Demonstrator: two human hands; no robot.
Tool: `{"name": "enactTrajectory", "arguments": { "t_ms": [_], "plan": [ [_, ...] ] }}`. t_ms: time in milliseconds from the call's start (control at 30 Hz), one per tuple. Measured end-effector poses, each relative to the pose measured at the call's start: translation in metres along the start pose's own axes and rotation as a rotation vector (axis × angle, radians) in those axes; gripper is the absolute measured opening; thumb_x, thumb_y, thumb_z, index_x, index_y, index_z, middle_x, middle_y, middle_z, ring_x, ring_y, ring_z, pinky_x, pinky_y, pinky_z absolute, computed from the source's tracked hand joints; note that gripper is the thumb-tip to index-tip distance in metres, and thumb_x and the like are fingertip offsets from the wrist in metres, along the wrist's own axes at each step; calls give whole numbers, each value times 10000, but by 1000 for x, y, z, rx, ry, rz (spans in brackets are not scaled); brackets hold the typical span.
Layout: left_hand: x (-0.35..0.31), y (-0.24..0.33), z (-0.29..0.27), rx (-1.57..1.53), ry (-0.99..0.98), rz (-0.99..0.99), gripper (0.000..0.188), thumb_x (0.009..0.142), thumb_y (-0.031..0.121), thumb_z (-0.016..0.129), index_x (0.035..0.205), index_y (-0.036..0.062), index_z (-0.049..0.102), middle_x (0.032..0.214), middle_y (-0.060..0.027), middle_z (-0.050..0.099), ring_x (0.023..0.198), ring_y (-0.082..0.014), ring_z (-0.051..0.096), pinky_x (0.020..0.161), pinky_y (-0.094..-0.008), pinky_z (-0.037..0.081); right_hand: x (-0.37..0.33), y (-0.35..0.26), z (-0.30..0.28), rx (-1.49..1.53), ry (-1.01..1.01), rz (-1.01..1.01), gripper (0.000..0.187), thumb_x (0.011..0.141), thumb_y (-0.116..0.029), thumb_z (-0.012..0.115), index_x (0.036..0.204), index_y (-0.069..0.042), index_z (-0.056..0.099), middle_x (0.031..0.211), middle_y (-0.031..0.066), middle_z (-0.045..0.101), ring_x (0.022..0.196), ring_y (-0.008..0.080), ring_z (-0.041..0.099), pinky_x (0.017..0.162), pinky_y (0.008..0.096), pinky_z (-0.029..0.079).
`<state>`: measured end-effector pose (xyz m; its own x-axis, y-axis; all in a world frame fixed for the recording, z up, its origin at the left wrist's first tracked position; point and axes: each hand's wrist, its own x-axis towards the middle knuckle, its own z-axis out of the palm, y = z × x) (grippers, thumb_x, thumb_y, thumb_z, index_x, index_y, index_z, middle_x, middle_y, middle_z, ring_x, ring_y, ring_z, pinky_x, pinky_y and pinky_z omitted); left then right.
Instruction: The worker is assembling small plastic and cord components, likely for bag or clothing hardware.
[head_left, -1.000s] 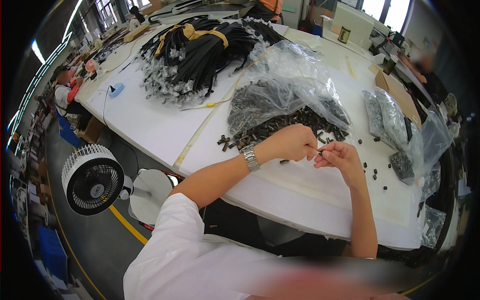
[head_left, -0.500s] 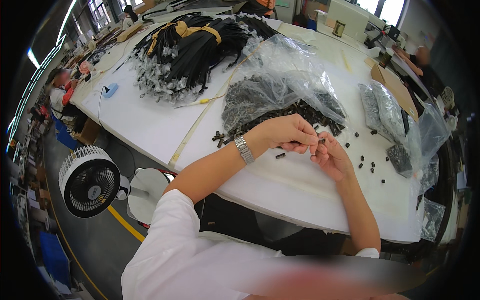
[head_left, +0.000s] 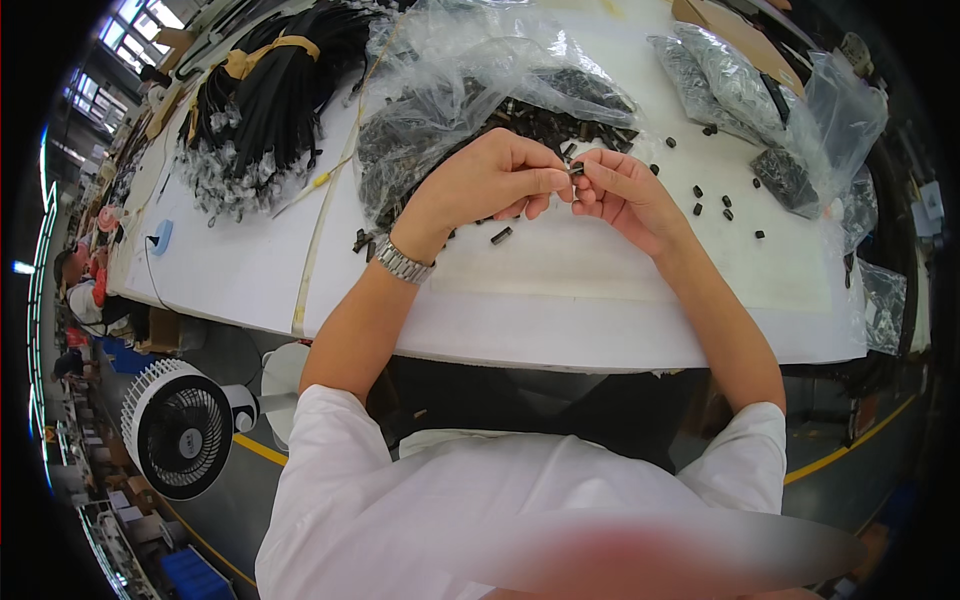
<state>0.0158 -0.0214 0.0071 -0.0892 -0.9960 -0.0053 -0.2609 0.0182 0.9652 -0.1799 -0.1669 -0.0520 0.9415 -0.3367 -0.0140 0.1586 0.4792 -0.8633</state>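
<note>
My left hand [head_left: 485,185], with a metal watch on its wrist, is closed, its thumb and forefinger pinched together. Its fingertips meet those of my right hand [head_left: 628,198] above the white table. Between them sits a small dark cylindrical piece [head_left: 577,169], pinched by my right thumb and fingers. Whatever my left fingertips grip is hidden by the fingers. Just beyond both hands, a heap of similar dark pieces [head_left: 545,122] spills out of a clear plastic bag [head_left: 440,95]. One loose piece [head_left: 501,236] lies on the table below my left hand.
Several loose pieces [head_left: 698,190] are scattered right of my right hand. Filled clear bags [head_left: 730,85] lie at the far right. Bundled black straps [head_left: 290,90] with clear ends lie far left, near a yellow-tipped cable [head_left: 321,179]. A fan [head_left: 180,430] stands left of the table [head_left: 600,320].
The view has tilted down and shifted, so the table sits higher in the picture and more of my shirt shows. My hands stay together at the fingertips around the small piece.
</note>
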Motion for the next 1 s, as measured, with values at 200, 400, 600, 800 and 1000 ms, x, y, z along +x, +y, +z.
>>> {"name": "enactTrajectory", "arguments": {
  "t_ms": [200, 400, 600, 800, 1000],
  "plan": [
    [-4, 7, 6, 245, 123, 8, 216, 969, 189, 669, 857, 28, 759, 590, -4, 629, 492, -67, 495, 487, -268, 397, 0, 2, 5, -23, 36, -31, 166, 1028, -200, 686, 1067, -39, 687, 900, 30, 706, 801, 128, 700, 848, 331, 616],
    [-4, 0, 1, 436, 163, 142, 210, 1010, 182, 644, 917, 35, 762, 605, 10, 626, 486, -32, 465, 468, -239, 354, 2, -1, 13, -113, 63, -89, 170, 1025, -184, 685, 1100, -32, 676, 902, 26, 704, 792, 115, 691, 842, 337, 618],
    [-3, 0, -5, -127, -84, 45, 257, 1020, 214, 663, 892, 10, 755, 601, 2, 607, 447, -20, 407, 411, -206, 276, 0, 15, 10, 138, -107, -35, 167, 1045, -211, 662, 1126, -66, 667, 869, 7, 681, 782, 117, 679, 796, 316, 605],
    [3, -25, -6, -589, -242, -71, 314, 1056, 258, 639, 939, -15, 742, 640, -24, 611, 434, -28, 387, 404, -197, 264, -3, 10, 13, 49, -79, -68, 157, 1053, -222, 646, 1123, -83, 659, 877, 6, 688, 809, 128, 685, 776, 308, 595],
    [2, -12, 0, -196, -10, -8, 280, 1045, 234, 639, 972, -13, 748, 659, -15, 623, 465, -35, 427, 432, -207, 313, -2, 2, 11, -39, 40, -95, 146, 1033, -191, 667, 1114, -70, 658, 898, 20, 702, 828, 123, 691, 805, 294, 595]
  ]
}}
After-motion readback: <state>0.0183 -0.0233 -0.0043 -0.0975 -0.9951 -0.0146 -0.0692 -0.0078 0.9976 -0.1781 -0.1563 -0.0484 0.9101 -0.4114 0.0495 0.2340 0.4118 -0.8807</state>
